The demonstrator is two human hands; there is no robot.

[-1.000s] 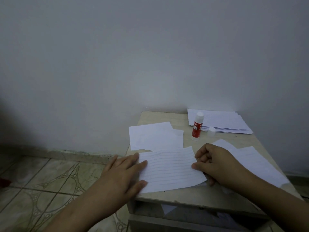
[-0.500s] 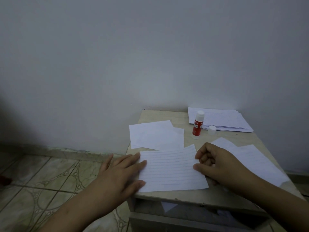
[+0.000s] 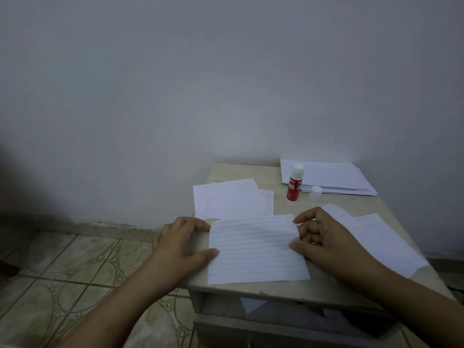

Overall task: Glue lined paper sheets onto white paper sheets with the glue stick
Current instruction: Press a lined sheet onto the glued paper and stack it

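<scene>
Head view, nearest first: two bare forearms reach in from the bottom edge toward a small beige table (image 3: 251, 172) with an open compartment under its front edge. On the near part of the tabletop lies a lined paper sheet (image 3: 256, 249), flat, its ruled side up. The left hand (image 3: 180, 243) rests at the sheet's left edge, fingers fairly straight and spread, the thumb lying on the lower left part of the paper and the fingertips touching its upper left corner. The right hand (image 3: 324, 237) sits at the sheet's right edge with fingers curled; the thumb presses on the right margin and the forefinger arches over the upper right corner, but whether it pinches the paper cannot be told. Under and beyond the right wrist lie white paper sheets (image 3: 381, 237), overlapping. Farther back on the left, more plain white sheets (image 3: 231, 199) lie loosely stacked. Behind the lined sheet a red glue stick (image 3: 294, 184) stands upright, uncapped, with its white cap (image 3: 315, 192) just beside it. At the far right corner, against the wall, sits a stack of lined sheets (image 3: 329, 177).
</scene>
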